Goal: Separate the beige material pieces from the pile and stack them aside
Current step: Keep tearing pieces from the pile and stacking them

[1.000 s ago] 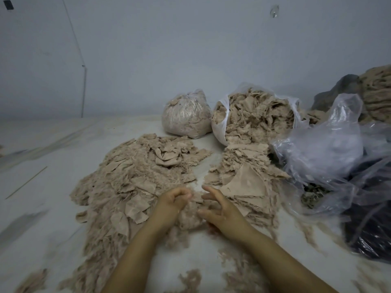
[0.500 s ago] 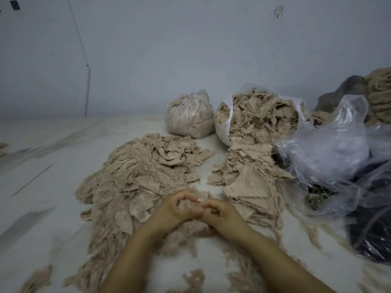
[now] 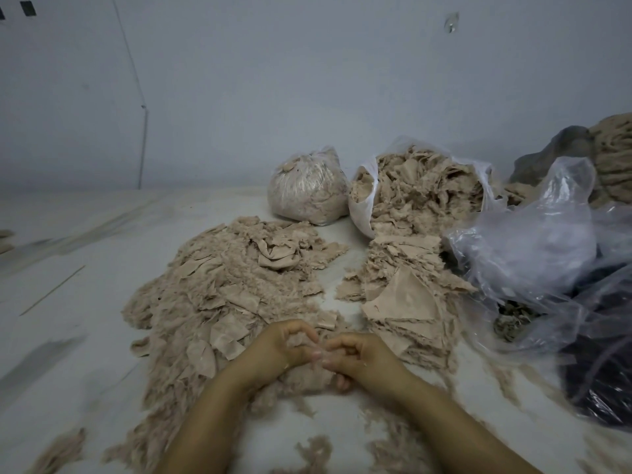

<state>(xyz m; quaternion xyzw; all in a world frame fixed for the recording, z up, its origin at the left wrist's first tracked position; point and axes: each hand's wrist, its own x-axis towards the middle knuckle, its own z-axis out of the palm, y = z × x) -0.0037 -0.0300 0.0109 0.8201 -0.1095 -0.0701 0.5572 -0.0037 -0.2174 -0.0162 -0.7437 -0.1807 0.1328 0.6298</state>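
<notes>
2 hands meet at the near centre of the worktop [image 3: 85, 302]; the left hand [image 3: 278, 347] and right hand [image 3: 359, 357] have curled fingers [image 3: 337, 342] pinching a fluffy beige clump [image 3: 307, 372] between them; the loose pile [image 3: 219, 302] spreads left, the flatter stack [image 3: 403, 302] lies right; pieces look light, soft and frayed, likely to shed; best pinched at a flat edge, peeled gently.

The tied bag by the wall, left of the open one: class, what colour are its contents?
Beige, seen through clear plastic of the tied bag; head view.
</notes>
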